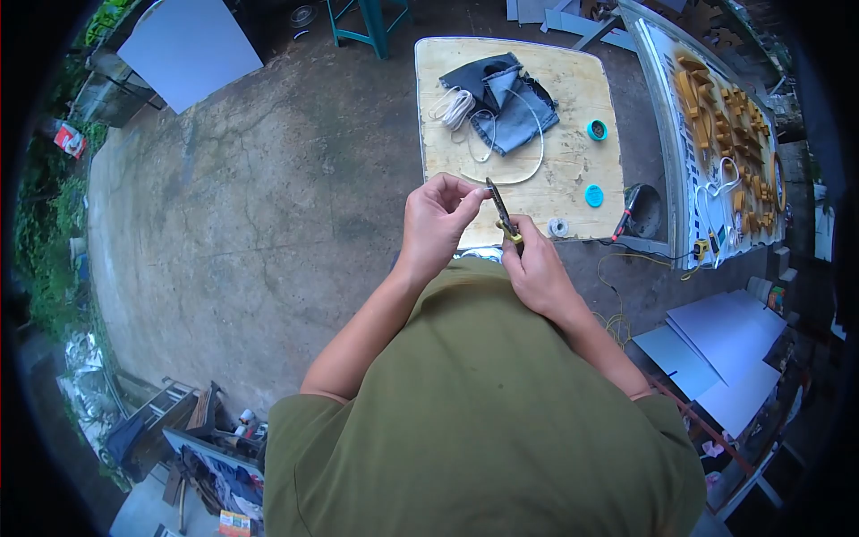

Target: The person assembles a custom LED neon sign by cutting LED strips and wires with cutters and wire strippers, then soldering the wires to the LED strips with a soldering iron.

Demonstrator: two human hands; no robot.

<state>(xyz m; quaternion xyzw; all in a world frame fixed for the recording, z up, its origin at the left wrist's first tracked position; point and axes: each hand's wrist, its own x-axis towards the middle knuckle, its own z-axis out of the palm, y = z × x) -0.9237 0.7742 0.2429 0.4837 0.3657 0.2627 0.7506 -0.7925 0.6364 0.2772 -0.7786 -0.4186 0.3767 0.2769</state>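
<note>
My left hand (436, 222) is closed in a pinch, thumb against forefinger, on a thin white cord (540, 148). The cord's held end is too small to make out. My right hand (540, 266) grips pliers (499, 208) with dark jaws and yellow handles. The jaw tips point up and sit right beside my left thumb. From my left hand the cord curves back over the wooden table (573, 89) toward a white cord bundle (456, 109). That bundle lies against a folded piece of blue denim (510, 107).
On the table sit a small round teal tin (597, 130), a teal lid (594, 195) and a solder spool (557, 227). A soldering iron (626, 212) with a red-and-black handle rests at the right edge. Beyond it stands a board (716, 134) with many yellow-brown pieces. A teal stool (371, 27) stands behind.
</note>
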